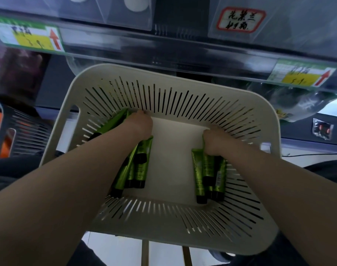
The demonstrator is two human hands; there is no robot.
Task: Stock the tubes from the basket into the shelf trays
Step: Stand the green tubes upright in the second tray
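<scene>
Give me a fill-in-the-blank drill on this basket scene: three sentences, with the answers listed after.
1. The left hand and right hand each grip tubes coloured ____.
2. The tubes' caps are ____.
3. The slotted basket sits below shelf labels bearing ____ arrows.

Missing words: green; black; red.

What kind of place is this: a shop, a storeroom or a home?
Most likely a shop, at a display shelf being restocked. The shelf edge carries printed price labels with red arrows, a clear tray above bears a handwritten label, and the basket holds several identical green tubes.
</scene>
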